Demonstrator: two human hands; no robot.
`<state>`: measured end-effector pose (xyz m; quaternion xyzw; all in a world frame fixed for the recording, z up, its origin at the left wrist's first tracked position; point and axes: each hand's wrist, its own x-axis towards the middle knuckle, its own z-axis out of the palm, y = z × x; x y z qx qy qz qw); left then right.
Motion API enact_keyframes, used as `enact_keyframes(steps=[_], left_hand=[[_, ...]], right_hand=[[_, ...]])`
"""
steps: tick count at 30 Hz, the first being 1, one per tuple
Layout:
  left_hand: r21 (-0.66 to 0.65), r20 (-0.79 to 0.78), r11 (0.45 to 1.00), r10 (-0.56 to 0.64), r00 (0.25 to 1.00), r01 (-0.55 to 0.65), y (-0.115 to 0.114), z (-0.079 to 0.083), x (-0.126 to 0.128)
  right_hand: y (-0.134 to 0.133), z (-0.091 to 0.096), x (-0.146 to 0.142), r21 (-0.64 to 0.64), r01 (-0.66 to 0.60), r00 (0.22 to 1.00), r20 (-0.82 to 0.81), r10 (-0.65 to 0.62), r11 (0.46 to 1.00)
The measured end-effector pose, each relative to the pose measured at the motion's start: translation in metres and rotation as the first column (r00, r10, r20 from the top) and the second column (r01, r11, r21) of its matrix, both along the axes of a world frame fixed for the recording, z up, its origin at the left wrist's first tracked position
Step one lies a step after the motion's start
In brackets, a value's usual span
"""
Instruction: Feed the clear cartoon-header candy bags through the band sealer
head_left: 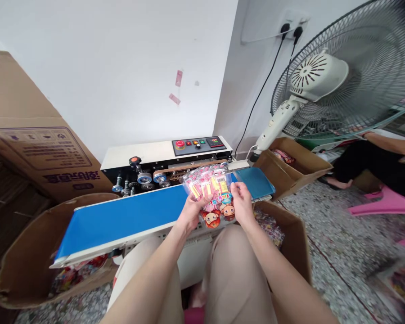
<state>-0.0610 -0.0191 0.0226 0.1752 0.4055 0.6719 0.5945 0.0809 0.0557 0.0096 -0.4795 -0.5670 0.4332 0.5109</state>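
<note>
Several clear plastic packets point(219, 184) with cartoon-head pictures are fanned out over the front edge of a band sealing machine point(138, 157). My left hand point(190, 210) is closed on the fan at its left side, thumb on top. At the right side, my right hand point(242, 200) pinches the edge of a packet between thumb and fingers. Pink and yellow sticks show through the film, and the cartoon heads point towards me. The blue conveyor belt point(128, 220) runs behind and to the left of the packets. The fingers beneath them are hidden.
Cardboard boxes with packets stand below the belt, one at the left point(23, 252) and one at the right point(295, 238); another box point(303, 157) is behind. A large fan point(319, 76) rises at right. Beyond it sits another person point(367, 157) near a pink stool point(388, 202).
</note>
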Motion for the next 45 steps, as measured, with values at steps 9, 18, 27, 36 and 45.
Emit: enact_keyframes(steps=[9,18,27,36,45], left_hand=[[0.043,-0.007,0.999,-0.018,1.000,0.018,0.015,-0.008,0.013],[0.043,0.022,0.999,-0.023,1.000,0.022,0.022,-0.014,0.014],[0.028,0.005,0.999,-0.019,1.000,0.019,0.023,-0.012,0.015],[0.009,0.010,1.000,-0.021,1.000,0.021,0.022,-0.012,0.016],[0.006,0.066,1.000,0.016,0.998,-0.016,0.022,-0.012,0.016]], right_hand=[[0.009,-0.004,-0.009,0.031,0.149,0.989,0.021,-0.149,0.988],[0.014,0.008,-0.006,-0.220,-0.100,0.921,-0.390,0.007,0.970],[0.014,0.017,-0.012,-0.181,-0.015,0.892,-0.447,-0.068,0.983],[0.013,0.027,-0.016,-0.203,0.079,0.846,-0.504,-0.173,0.976],[0.025,0.032,-0.009,-0.041,0.205,0.880,-0.429,-0.202,0.978]])
